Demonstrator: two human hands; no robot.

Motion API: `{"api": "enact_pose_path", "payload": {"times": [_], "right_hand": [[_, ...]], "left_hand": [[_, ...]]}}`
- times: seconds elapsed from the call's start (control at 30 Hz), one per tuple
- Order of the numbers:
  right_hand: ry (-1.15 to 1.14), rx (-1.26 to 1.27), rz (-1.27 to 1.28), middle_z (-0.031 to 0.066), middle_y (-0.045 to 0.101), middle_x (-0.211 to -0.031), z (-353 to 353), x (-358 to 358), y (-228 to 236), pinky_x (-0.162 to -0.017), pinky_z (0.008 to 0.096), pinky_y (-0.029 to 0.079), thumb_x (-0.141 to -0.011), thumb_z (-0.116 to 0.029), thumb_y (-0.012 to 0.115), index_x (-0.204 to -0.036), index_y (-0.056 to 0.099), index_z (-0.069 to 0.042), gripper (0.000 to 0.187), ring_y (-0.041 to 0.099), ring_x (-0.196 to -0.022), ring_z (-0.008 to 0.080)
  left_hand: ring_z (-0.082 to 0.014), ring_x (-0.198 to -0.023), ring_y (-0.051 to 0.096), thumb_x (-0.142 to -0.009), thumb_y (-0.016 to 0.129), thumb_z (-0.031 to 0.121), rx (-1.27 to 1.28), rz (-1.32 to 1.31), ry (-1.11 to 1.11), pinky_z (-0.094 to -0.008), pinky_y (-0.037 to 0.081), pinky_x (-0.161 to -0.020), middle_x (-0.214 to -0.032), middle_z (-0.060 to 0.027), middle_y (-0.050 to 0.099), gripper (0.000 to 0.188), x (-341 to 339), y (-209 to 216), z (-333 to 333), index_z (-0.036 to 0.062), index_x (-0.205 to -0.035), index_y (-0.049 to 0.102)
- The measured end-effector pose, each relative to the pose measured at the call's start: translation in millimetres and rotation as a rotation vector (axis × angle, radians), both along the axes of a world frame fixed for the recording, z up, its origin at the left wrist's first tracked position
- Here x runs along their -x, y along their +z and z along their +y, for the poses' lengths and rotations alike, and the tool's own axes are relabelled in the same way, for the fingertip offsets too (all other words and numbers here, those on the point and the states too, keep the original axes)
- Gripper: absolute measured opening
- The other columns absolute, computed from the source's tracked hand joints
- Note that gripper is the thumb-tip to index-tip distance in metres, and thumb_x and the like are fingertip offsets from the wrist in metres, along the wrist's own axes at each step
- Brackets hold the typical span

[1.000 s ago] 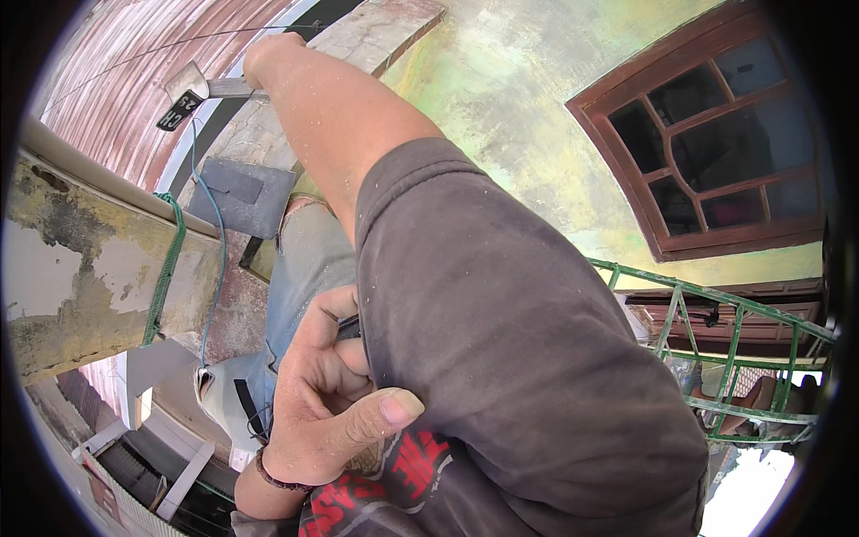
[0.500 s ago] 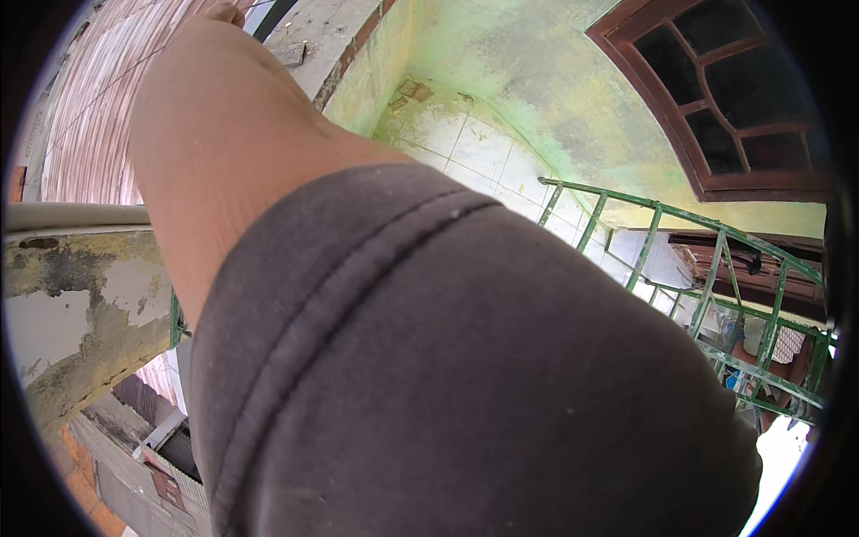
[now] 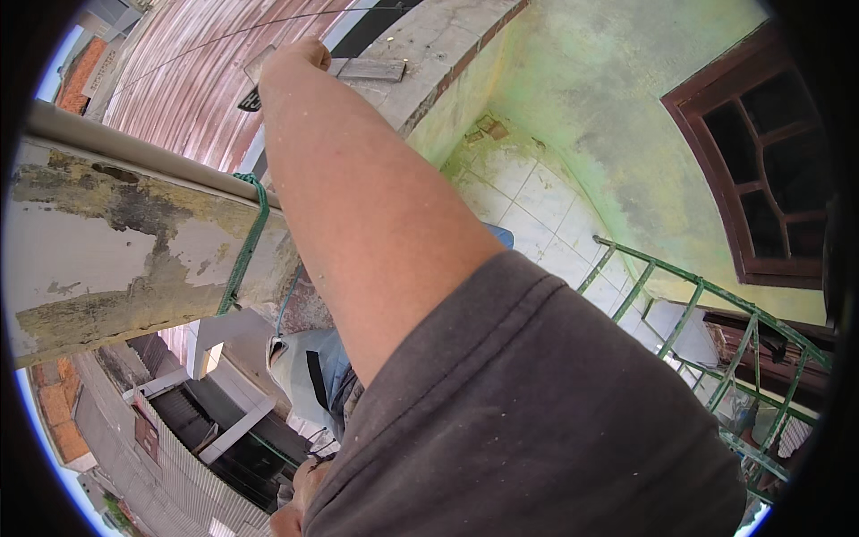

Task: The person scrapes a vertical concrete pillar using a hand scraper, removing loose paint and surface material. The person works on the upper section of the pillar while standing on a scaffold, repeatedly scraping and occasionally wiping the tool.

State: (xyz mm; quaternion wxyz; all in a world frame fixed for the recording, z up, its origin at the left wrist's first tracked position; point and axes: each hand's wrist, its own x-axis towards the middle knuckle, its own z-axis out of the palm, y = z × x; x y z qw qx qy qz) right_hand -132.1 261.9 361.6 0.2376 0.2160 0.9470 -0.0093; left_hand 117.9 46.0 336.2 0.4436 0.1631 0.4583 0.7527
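My right arm stretches up and left across the view, in a dark grey short sleeve. At its far end my right hand (image 3: 310, 55) is closed, above the edge of a wall ledge (image 3: 429, 54). Just left of it show a small pale flat piece (image 3: 259, 66) and a black, patterned piece (image 3: 250, 100); whether they are one held tool I cannot tell. A short weathered board (image 3: 372, 69) lies on the ledge beside the hand. At the lower edge, skin that appears to be my left hand (image 3: 306, 488) peeks out past the sleeve, its fingers mostly hidden.
A peeling concrete beam (image 3: 116, 251) with a pipe (image 3: 134, 157) along it crosses the left, a green rope (image 3: 244, 251) tied round them. Green metal scaffolding (image 3: 698, 286) stands right, below a brown-framed window (image 3: 761, 161). Blue-grey cloth (image 3: 322, 358) hangs under my arm.
The view has shifted, and my right arm now fills less of it. My right hand, earlier cut off at the top edge, shows whole. The roped beam and blue-grey cloth have come into sight.
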Motion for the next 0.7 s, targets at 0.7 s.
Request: {"api": "enact_pose_path", "payload": {"times": [0.7], "right_hand": [[0.042,0.014,0.494,0.0108,0.067,-0.117,17,36,-72,-0.083,0.0455,0.053,-0.086,-0.033,0.062,-0.112,0.068,-0.013,0.033,0.065,-0.106,0.0255]], "left_hand": [[-0.0202,-0.101,0.061,-0.093,0.06,0.026,-0.596,-0.551,-0.153,-0.0307,0.046,-0.092,-0.11,-0.0145,0.064,0.042,-18,30,0,-0.0045,-0.121,0.057]]}}
